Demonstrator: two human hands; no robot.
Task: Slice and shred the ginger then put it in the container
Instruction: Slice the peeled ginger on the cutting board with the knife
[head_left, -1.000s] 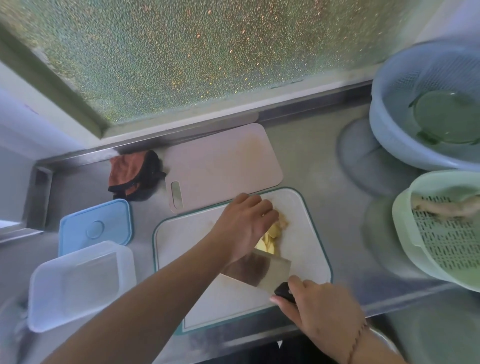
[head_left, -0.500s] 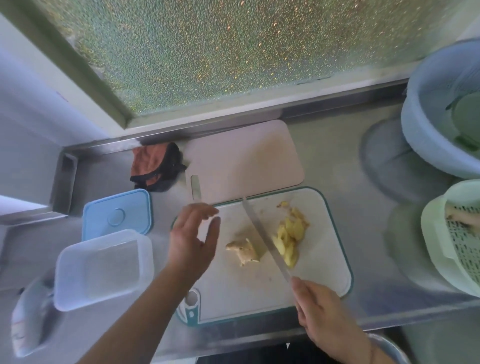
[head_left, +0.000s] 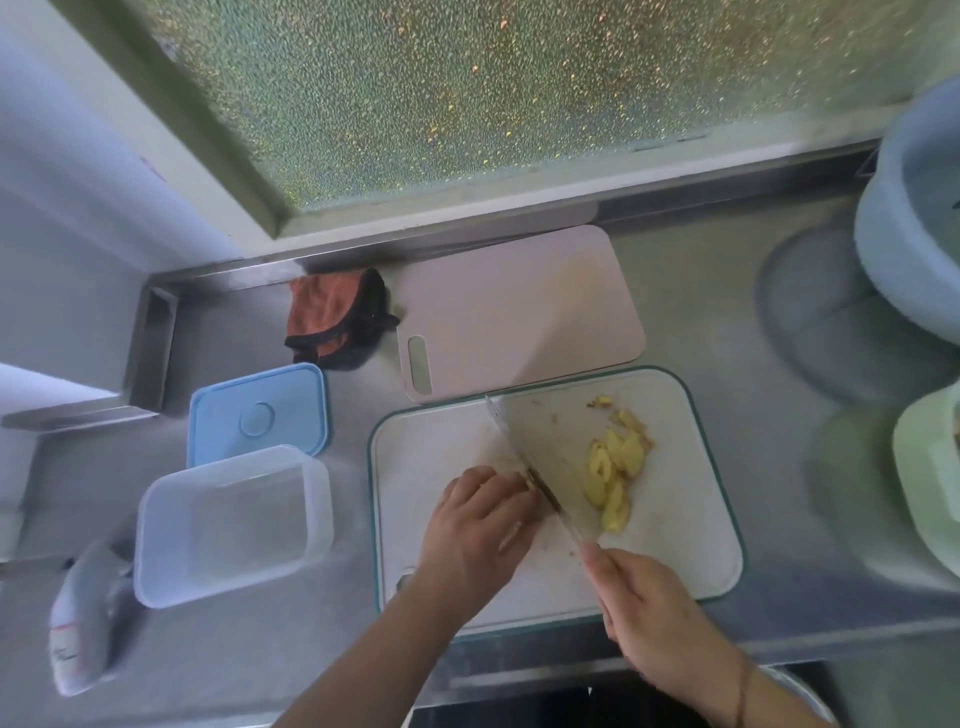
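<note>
A white cutting board (head_left: 691, 545) with a green rim lies on the steel counter. Yellow ginger slices (head_left: 613, 478) are piled on its right half. My left hand (head_left: 480, 525) covers the uncut ginger piece on the board, fingers curled over it, so the piece is almost hidden. My right hand (head_left: 649, 608) grips the handle of a cleaver (head_left: 535, 473), whose blade stands on edge against my left fingers, between them and the slices. An empty clear plastic container (head_left: 234, 525) stands left of the board, with its blue lid (head_left: 257, 410) behind it.
A pink cutting board (head_left: 519, 306) lies behind the white one. An orange-and-black cloth (head_left: 337, 317) sits by the back wall. A blue basin (head_left: 909, 223) and a green colander (head_left: 930, 483) stand at the right edge. A white bag (head_left: 83, 623) lies at the front left.
My left hand, lifted and open half a second ago, has come down onto the ginger piece. The cleaver has moved left against my fingers. The camera has swung right.
</note>
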